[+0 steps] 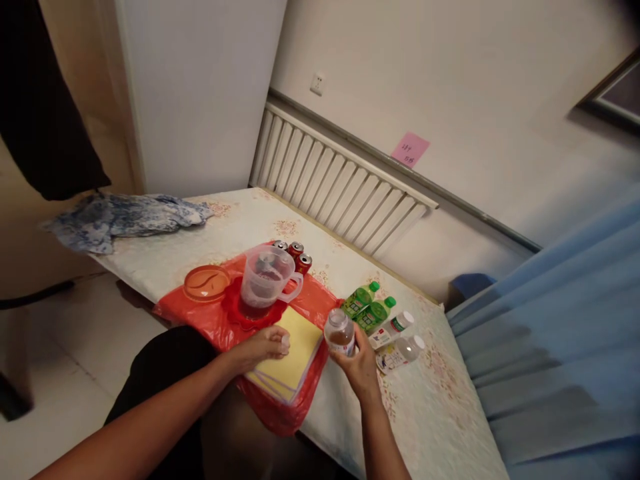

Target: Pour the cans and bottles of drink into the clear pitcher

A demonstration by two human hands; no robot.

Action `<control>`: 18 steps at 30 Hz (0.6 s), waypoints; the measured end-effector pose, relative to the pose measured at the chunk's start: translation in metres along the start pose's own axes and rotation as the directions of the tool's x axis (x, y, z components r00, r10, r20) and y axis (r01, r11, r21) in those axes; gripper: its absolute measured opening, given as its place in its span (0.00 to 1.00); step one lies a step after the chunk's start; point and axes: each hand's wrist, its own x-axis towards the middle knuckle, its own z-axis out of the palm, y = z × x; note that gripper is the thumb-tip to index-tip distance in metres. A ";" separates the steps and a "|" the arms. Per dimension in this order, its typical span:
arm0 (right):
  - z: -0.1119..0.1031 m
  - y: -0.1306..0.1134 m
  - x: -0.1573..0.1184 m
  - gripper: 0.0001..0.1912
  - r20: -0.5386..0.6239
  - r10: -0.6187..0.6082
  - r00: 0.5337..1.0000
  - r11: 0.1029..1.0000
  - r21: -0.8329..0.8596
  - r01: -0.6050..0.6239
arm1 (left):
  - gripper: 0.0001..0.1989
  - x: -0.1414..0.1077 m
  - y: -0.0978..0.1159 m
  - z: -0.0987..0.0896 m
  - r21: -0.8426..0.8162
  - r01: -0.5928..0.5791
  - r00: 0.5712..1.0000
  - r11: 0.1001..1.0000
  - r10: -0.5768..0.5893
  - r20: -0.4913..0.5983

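My right hand (357, 363) is wrapped round a clear plastic bottle (340, 337) with brown liquid in it; no cap sits on its mouth. Closed over yellow papers (295, 353), my left hand (263, 347) pinches a small whitish thing that looks like a bottle cap (285, 343). A clear plastic pitcher (267, 273) with dark liquid at its bottom stands in a red scalloped dish (230, 310). Right of the held bottle lie two green drink bottles (357, 301) and two clear bottles (397, 353) with white caps.
Red plastic sheeting (187, 310) lies under the dish and papers. An orange round lid (206, 283) is left of the pitcher, and three cans (296, 251) stand behind it. Crumpled patterned cloth (130, 220) hangs over the table's left edge. A blue curtain (550, 333) borders the right.
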 end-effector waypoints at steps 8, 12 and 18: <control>0.008 -0.049 0.094 0.31 0.141 -0.374 0.917 0.842 -0.362 0.400 | 0.25 -0.013 -0.024 -0.039 -0.270 0.073 0.986 0.960 -0.028 0.166; 0.016 -0.071 0.122 0.32 0.243 -0.424 0.872 0.710 -0.509 0.487 | 0.24 -0.012 -0.033 -0.049 -0.359 0.065 0.985 0.931 -0.001 0.175; 0.028 -0.100 0.145 0.29 0.362 -0.448 0.817 0.512 -0.646 0.567 | 0.22 -0.010 -0.037 -0.049 -0.344 0.066 0.983 0.937 -0.002 0.183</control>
